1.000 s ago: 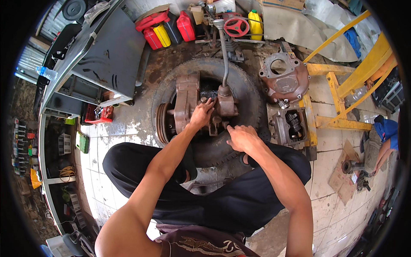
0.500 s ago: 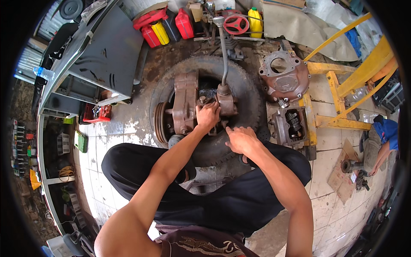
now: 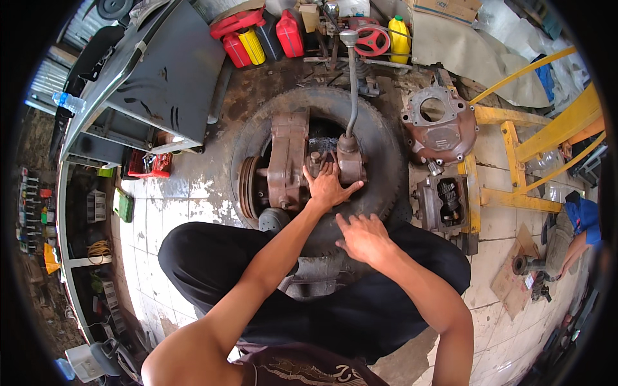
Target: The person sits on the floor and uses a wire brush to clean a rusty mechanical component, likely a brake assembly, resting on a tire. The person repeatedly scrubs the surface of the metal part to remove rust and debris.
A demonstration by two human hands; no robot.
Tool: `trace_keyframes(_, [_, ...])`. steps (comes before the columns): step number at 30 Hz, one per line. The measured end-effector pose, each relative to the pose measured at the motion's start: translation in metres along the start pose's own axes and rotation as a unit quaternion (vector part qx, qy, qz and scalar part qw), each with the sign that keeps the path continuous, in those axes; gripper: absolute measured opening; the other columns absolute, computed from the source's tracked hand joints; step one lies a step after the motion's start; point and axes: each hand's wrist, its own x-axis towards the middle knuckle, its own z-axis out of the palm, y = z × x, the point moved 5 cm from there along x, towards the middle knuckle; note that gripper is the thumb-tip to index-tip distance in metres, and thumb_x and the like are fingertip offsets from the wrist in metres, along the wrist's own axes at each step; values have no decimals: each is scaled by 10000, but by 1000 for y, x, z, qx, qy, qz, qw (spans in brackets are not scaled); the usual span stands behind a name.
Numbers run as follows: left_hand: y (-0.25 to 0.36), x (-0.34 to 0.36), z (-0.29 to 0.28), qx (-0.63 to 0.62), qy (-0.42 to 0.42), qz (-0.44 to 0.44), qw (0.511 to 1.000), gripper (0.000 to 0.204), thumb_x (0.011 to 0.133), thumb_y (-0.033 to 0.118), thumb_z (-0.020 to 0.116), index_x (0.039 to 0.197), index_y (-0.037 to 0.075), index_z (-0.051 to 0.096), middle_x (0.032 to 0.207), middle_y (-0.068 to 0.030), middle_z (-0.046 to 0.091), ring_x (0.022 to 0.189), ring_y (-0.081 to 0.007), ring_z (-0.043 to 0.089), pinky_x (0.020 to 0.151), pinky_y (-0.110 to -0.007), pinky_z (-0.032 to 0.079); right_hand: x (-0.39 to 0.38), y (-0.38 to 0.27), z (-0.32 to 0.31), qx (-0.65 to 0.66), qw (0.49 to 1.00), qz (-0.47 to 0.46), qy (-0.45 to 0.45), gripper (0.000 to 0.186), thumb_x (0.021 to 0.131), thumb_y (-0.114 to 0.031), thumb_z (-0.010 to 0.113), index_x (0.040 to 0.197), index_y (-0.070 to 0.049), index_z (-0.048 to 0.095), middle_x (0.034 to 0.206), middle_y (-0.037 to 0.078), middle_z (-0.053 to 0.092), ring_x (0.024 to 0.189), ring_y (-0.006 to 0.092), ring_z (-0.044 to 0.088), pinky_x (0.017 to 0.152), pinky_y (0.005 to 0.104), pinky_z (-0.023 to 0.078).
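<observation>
A brown cast-metal gearbox [image 3: 288, 154] lies across a black tyre [image 3: 384, 128] on the floor between my knees. A tall gear lever [image 3: 353, 83] with a bent shaft rises from its right part. My left hand [image 3: 328, 188] is spread over the middle of the gearbox, thumb out to the right, fingertips beside a bolt-like knob [image 3: 315, 158]. The surface beneath the palm is hidden. My right hand [image 3: 364, 238] is just nearer to me, over the tyre's near side, its fingers loosely stretched and thumb apart, with nothing visible in it.
To the right stand a brown bell housing [image 3: 460, 132] and an open gear casing [image 3: 426, 199], beside a yellow metal frame [image 3: 508, 199]. A grey cabinet [image 3: 164, 83] is at left. Red jerrycans [image 3: 290, 35] line the back. Another person's arm [image 3: 575, 251] reaches in at far right.
My left hand has spread its fingers and swung its thumb out to the right over the gearbox. My right hand has drawn slightly toward me. The whole view has shifted a little.
</observation>
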Motion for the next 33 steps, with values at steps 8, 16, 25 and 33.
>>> trace_keyframes(8, [-4,2,5,-58,47,-3,997,1255,736,901,487,1533,-49,297,1522,-181,456,1448,-278,391,1088,-773,-86,-1,-13,-23,13,999,-24,27,691,918,-360,667,1487,-50,429,1069,176,674,992,332,656,924,461,467])
trace_keyframes(16, [-10,2,4,-65,19,-10,998,1249,759,893,462,1554,-43,239,1531,-176,445,1443,-289,398,1095,-771,-62,10,-9,-31,24,999,-24,37,729,920,-329,676,1527,-70,365,1071,178,673,1002,339,653,917,465,467])
trace_keyframes(25, [-13,-3,5,-51,32,-13,998,1221,756,900,463,1528,-34,320,1502,-193,476,1436,-312,406,1089,-782,-57,16,-13,-21,9,999,-21,23,745,912,-366,679,1528,-73,379,1041,170,686,988,314,666,888,460,481])
trace_keyframes(33, [-16,17,-2,-62,46,-27,997,1215,792,885,413,1544,-57,258,1559,-194,402,1472,-292,353,1112,-743,-94,15,-16,-19,13,1000,-15,2,739,913,-353,683,1518,-52,384,1078,180,675,1003,347,658,932,473,478])
